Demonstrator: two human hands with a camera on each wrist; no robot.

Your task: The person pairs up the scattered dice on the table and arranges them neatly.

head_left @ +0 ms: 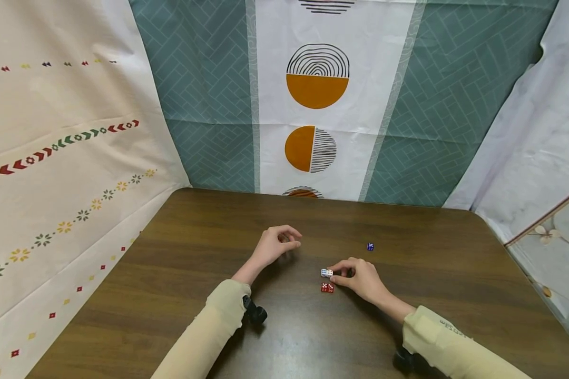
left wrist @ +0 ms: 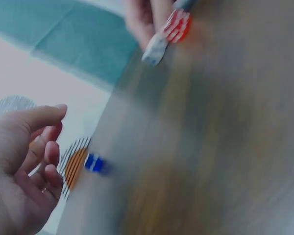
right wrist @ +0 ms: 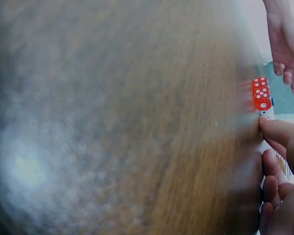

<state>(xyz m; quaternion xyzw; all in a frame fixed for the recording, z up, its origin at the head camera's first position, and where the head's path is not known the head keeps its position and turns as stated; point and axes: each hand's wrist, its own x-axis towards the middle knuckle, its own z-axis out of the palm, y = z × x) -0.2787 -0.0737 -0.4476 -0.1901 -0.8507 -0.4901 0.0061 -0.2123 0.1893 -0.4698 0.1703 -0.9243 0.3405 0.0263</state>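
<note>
Two white dice (head_left: 326, 273) sit side by side on the wooden table. Thumb and index finger of my right hand (head_left: 359, 277) pinch the right one, which has dark and orange-looking pips; the other shows blue pips. Just nearer to me is a pair of red dice (head_left: 327, 288) with white pips, side by side too. In the right wrist view the red dice (right wrist: 262, 93) largely hide the white ones beside my thumb. My left hand (head_left: 276, 245) hovers over the table to the left, fingers loosely bent and holding nothing.
A single blue die (head_left: 370, 247) lies farther back, beyond my right hand. The brown table (head_left: 218, 221) ends at a hanging patterned cloth (head_left: 208, 105) behind, with pale cloths at both sides. Dark wrist cameras (head_left: 254, 311) are strapped at the sleeves.
</note>
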